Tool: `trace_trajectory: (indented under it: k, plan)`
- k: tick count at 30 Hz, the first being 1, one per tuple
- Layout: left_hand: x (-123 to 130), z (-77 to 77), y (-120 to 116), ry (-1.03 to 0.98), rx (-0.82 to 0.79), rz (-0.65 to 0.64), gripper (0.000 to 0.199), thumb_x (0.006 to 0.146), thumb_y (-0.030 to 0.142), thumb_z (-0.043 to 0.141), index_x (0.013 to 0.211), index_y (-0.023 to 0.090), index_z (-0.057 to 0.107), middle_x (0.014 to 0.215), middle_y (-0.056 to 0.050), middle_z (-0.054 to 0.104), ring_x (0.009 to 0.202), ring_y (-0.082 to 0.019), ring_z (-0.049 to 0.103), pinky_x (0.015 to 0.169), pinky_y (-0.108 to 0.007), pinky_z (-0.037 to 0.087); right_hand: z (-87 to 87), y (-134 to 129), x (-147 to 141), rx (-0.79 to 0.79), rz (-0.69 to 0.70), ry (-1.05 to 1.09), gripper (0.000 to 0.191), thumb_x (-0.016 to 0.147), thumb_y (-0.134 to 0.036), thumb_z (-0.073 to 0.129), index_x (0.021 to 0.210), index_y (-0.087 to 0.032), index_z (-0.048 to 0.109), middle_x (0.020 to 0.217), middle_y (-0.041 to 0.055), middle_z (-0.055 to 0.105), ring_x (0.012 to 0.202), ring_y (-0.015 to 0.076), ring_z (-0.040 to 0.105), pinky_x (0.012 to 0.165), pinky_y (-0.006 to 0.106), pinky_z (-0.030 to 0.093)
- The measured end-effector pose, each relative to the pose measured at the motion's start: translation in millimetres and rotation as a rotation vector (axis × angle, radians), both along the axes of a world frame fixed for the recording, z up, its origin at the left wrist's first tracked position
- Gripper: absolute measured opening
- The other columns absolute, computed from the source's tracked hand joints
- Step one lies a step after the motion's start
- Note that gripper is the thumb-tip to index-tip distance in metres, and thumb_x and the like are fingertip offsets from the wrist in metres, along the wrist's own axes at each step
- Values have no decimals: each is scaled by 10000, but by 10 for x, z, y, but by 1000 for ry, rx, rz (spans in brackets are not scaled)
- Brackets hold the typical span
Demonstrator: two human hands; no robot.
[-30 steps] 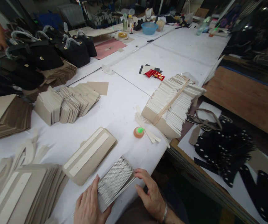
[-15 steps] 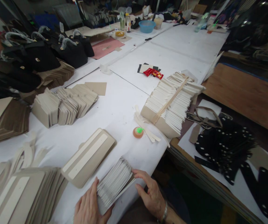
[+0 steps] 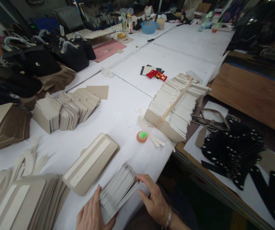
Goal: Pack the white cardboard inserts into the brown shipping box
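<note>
A tight stack of thin grey-white card pieces stands on edge at the table's near edge. My left hand wraps its left end, fingers on the far side and thumb on the near side. At the right end, my right hand touches the corner with its index finger while the thumb stays apart. A narrow gap parts the nearest pieces from the others. Beyond the stack lies a beige panel pile with two pale strips on top. A bigger pile of similar panels leans at the lower left.
A small orange-brown pot with a green top sits near loose pale strips. Right of it is a banded bundle of white-edged pieces. Beige card stacks and black handbags stand left. Black studded straps lie right.
Both hands stay almost where they were on the stack. The gap among the nearest pieces looks slightly different at the right end. The view has shifted a little.
</note>
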State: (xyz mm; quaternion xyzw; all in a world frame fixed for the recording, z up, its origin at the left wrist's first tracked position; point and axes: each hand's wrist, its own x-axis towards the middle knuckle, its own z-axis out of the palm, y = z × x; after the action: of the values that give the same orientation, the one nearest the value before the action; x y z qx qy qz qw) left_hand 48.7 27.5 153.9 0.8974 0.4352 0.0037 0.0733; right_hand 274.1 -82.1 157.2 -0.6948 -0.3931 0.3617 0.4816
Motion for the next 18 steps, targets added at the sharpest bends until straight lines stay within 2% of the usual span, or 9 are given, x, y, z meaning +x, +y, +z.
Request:
trace_trajectory:
  k: [5,18]
  plan:
    - [-7,-12,0,0,-5,-4,906,736,414,583,1470,183,106,1258,-128,587,1048,-262,593,858,-397,426,-33,0,-2,24,47,6,511,838,-80,499,1305,-285,530,1177,58,600,1116,182,563,997,318,465]
    - [2,-4,1,2,-13,12,917,726,411,584,1472,196,95,1270,-126,584,1062,-267,593,863,-407,427,-48,-51,1,27,58,-45,524,855,-107,510,1348,-285,516,1209,76,595,1136,190,568,1006,313,474]
